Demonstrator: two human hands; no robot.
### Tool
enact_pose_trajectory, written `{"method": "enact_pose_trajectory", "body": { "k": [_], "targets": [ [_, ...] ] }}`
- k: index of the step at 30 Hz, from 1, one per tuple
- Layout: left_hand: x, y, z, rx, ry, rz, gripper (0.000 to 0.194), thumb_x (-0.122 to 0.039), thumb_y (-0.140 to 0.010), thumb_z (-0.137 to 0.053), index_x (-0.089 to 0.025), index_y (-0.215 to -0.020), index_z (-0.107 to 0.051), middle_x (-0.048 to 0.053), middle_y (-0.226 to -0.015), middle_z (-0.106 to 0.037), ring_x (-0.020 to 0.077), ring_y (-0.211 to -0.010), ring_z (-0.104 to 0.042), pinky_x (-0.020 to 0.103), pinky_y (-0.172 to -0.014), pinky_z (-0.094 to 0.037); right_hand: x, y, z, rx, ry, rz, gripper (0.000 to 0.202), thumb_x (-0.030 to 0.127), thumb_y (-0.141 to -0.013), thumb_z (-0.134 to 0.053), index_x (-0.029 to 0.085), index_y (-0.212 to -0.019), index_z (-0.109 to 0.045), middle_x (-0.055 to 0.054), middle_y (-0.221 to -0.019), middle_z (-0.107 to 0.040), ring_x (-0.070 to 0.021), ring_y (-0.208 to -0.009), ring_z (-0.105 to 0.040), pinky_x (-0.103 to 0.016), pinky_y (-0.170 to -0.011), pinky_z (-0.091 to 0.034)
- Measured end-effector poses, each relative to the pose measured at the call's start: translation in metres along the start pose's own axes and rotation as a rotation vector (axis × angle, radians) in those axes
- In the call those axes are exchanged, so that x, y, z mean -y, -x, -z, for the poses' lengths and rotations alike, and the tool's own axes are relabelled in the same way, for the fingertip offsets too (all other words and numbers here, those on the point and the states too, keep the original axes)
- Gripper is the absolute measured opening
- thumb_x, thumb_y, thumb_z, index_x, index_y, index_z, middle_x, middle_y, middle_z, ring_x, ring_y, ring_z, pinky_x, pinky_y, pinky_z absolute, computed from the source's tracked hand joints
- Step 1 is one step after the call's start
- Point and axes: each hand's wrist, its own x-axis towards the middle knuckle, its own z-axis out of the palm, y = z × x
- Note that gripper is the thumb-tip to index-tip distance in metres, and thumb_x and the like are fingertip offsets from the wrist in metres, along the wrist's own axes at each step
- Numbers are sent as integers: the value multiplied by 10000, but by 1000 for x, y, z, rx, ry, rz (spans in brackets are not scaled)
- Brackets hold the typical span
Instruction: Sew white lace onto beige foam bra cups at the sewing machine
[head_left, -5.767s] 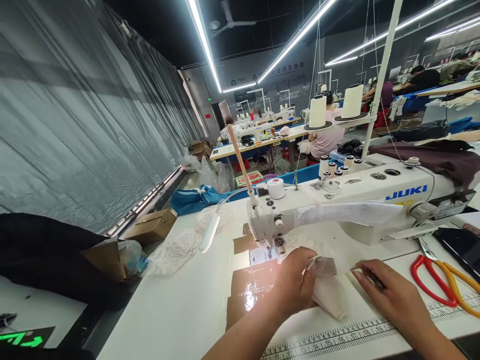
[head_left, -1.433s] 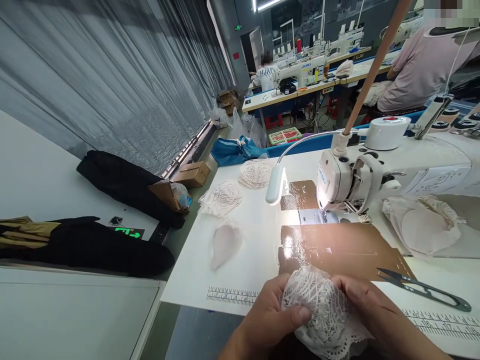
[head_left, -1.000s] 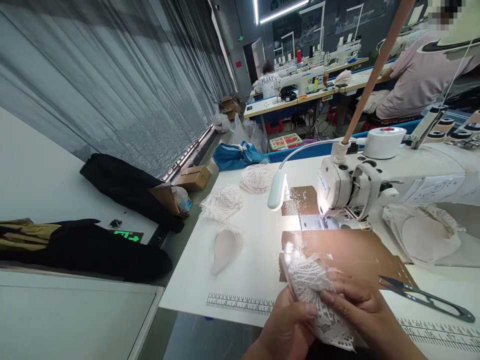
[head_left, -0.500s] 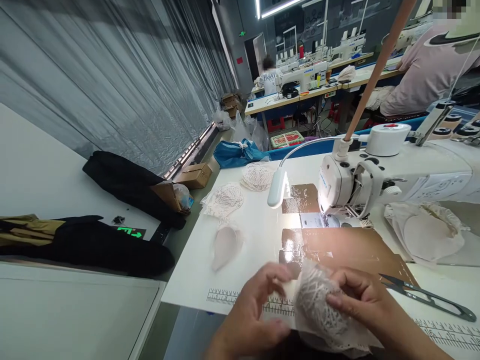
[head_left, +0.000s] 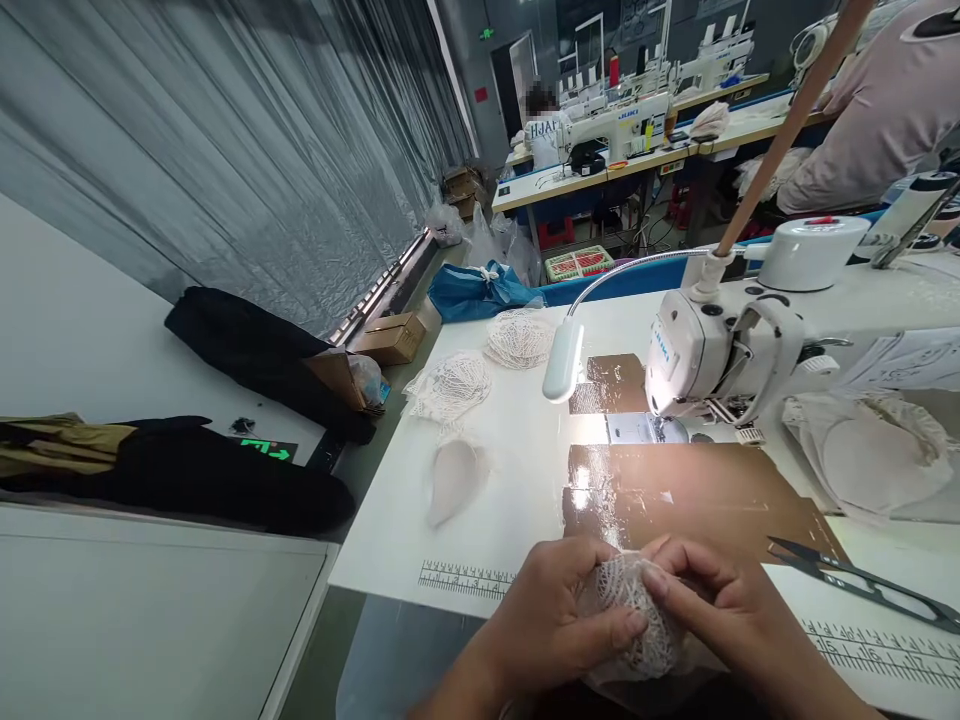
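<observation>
A white lace cup-shaped piece (head_left: 637,610) is held at the table's front edge, its sheer edging hanging below. My left hand (head_left: 559,615) grips its left side, thumb across the lace. On the other side, my right hand (head_left: 712,600) pinches the upper right of the piece between thumb and fingers. Thread snips (head_left: 862,580) lie to the right of my right hand. Farther left on the table rest a smooth pale cup piece (head_left: 456,480) and two lace pieces, one nearer (head_left: 451,388) and one farther back (head_left: 520,338).
A white sewing machine (head_left: 697,350) stands at the right, with a small lamp (head_left: 564,360) on a bent neck. Brown tape (head_left: 697,490) covers part of the tabletop. More pale pieces (head_left: 870,455) lie under the machine arm. A blue bag (head_left: 476,292) sits at the far edge; two people sit beyond.
My left hand has closed onto the lace cup piece, where before it was apart with fingers spread. My right hand still holds the piece. The view has shifted slightly.
</observation>
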Motion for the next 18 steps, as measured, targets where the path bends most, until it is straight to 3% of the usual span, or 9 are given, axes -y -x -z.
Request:
{"method": "enact_pose_trajectory", "body": {
  "k": [5, 9, 14, 18],
  "targets": [
    [-6, -6, -2, -61, -105, -5, 252, -358, -838, -615, -122, -902, -679, 30, -759, -633, 138, -692, -550, 224, -631, -405, -1, 0, -5, -67, 30, 12, 319, 414, -862, -590, 204, -625, -557, 9, -675, -643, -139, -622, -578, -232, -589, -443],
    [-5, -10, -6, -62, -53, -8, 271, -342, -866, -567, -102, -799, -672, 33, -689, -609, 123, -641, -521, 213, -593, -392, -2, 1, 1, -63, 94, 10, 342, 439, -863, -580, 203, -615, -572, 9, -634, -627, -136, -585, -559, -232, -560, -429],
    [-2, -15, -12, -95, 51, 22, 299, -354, -858, -568, -89, -762, -668, 40, -661, -585, 127, -630, -507, 218, -587, -393, 3, -4, 15, 37, 170, -34, 265, 469, -842, -592, 211, -852, -653, -3, -734, -648, -157, -663, -571, -239, -595, -445],
    [1, -20, -14, -70, 62, 17, 298, -355, -862, -561, -94, -744, -643, 42, -694, -571, 132, -663, -503, 230, -617, -392, 12, -7, 18, 69, 174, -60, 346, 489, -852, -555, 193, -672, -570, 26, -594, -523, -121, -562, -468, -216, -513, -371]
  ]
}}
